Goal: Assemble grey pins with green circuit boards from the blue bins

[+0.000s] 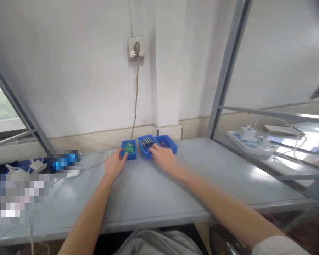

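Note:
Three small blue plastic bins stand side by side at the back of the grey table. My left hand (pixel 115 163) grips the near left corner of the left bin (pixel 132 156), thumb at the front and fingers at the side. Green pieces (pixel 129 148), perhaps circuit boards, lie inside it. My right hand (pixel 164 158) has its fingers closed at the near right edge of the middle bin (pixel 141 144), which holds rows of small silvery cylindrical parts (pixel 146 142). The right bin (pixel 173 146) contains small dark loose parts and is partly covered by my right hand.
The grey table (pixel 154 194) meets a wall with a plugged-in socket (pixel 136 47) and hanging cord. Cables and a blurred-out patch lie at left. Metal frame posts (pixel 228 67) rise at both sides. A power strip (pixel 246 143) sits on the neighbouring right-hand table.

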The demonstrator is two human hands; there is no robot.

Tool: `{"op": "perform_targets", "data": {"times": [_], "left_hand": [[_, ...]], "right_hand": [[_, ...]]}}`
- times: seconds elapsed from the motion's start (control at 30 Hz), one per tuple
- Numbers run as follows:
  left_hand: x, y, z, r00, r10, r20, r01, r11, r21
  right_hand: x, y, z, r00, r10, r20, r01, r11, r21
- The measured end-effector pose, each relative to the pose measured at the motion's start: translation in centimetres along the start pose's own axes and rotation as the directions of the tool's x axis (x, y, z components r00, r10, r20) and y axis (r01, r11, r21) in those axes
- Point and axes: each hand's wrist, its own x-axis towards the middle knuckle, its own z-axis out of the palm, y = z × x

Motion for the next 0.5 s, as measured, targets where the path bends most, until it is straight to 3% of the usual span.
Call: {"op": "perform_targets", "data": {"times": [0.07, 0.17, 0.3, 0.4, 0.5], "left_hand": [[-0.1, 0.5, 0.0, 0.999, -0.006, -0.043, 0.003, 0.997, -0.081], [-0.1, 1.0, 0.4, 0.999, 0.021, -0.025, -0.025, 0.982, -0.185], [-0.1, 1.4, 1.1, 0.989, 0.026, 0.148, 0.041, 0.901, -0.433], [-0.4, 1.8, 1.1, 0.928, -0.002, 0.373, 0.259, 0.723, -0.641], [-0.8, 2.4, 0.4, 0.818, 0.040, 0.573, 0.469, 0.531, -0.706]], "right_hand": [[-0.2, 0.0, -0.4, 1.000, -0.002, -0.013, 0.002, 1.000, 0.007], [-0.6, -0.2, -1.2, 0.999, -0.015, -0.038, 0.016, 1.000, 0.021], [-1.1, -0.6, -2.0, 0.996, -0.042, -0.078, 0.045, 0.998, 0.037], [-1.4, -1.0, -2.2, 0.992, -0.065, -0.109, 0.072, 0.996, 0.059], [-1.7, -1.4, -2.3, 0.984, -0.115, -0.135, 0.126, 0.989, 0.080]]}}
